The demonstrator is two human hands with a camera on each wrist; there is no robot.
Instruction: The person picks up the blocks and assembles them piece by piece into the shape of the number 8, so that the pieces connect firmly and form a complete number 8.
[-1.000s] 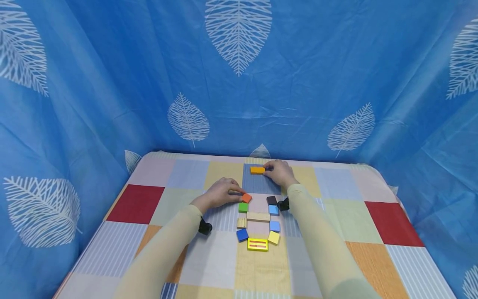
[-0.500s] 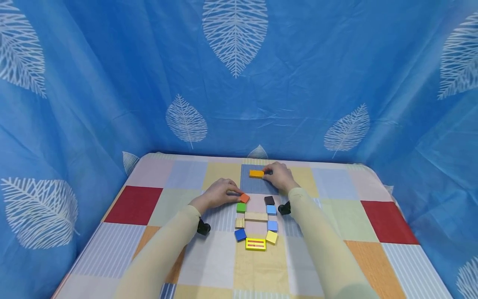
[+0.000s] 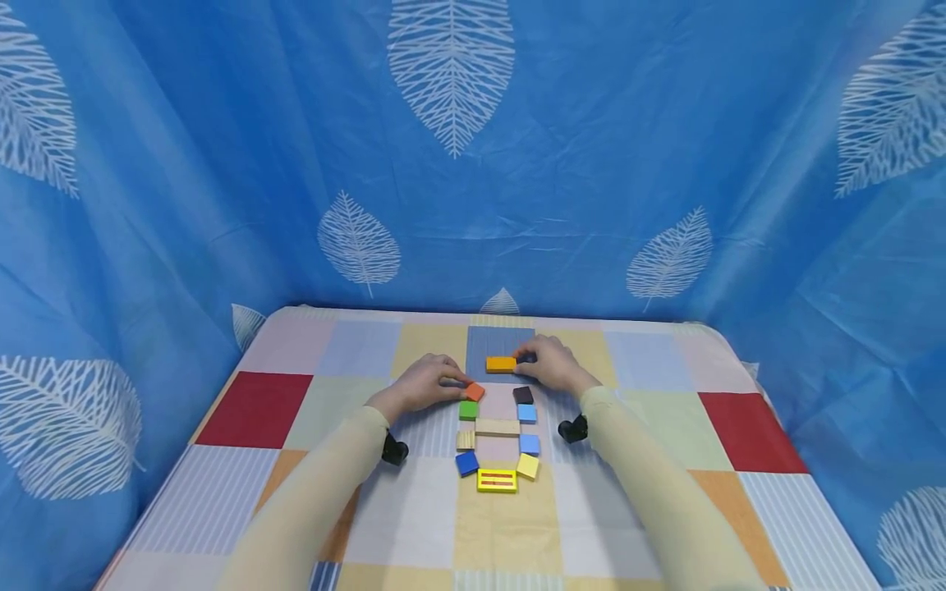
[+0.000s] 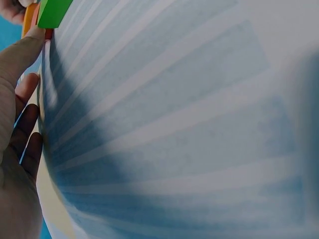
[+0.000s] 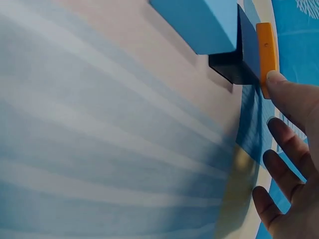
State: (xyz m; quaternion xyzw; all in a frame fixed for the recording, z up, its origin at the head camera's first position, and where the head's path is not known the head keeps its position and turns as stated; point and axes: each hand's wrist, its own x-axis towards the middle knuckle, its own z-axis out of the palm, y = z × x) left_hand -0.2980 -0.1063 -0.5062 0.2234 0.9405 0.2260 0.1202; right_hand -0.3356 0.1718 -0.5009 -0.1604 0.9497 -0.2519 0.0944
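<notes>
In the head view, my left hand [image 3: 424, 383] pinches a small red-orange block [image 3: 475, 391] between thumb and forefinger at the far left of a ring of blocks. My right hand [image 3: 553, 364] grips the right end of a long orange block [image 3: 500, 364] by thumb and finger, at the ring's far side. Just nearer than the red-orange block lies a green block [image 3: 468, 410]. A black block [image 3: 523, 396] sits beneath the right hand's fingers, with a light blue block [image 3: 527, 413] nearer. The right wrist view shows the right thumb on the orange block [image 5: 267, 55].
A plain wooden bar [image 3: 498, 428] crosses the ring. A striped wooden block [image 3: 466, 441], dark blue block [image 3: 467, 464], yellow block [image 3: 528, 467], second blue block [image 3: 529, 444] and red-striped yellow block [image 3: 497, 481] form its nearer part. A blue curtain [image 3: 562, 164] surrounds the patchwork-covered table [image 3: 414, 525].
My right hand has brought the orange block nearer, toward the red-orange and black blocks. The left hand stays at the red-orange block. The head view has shifted slightly.
</notes>
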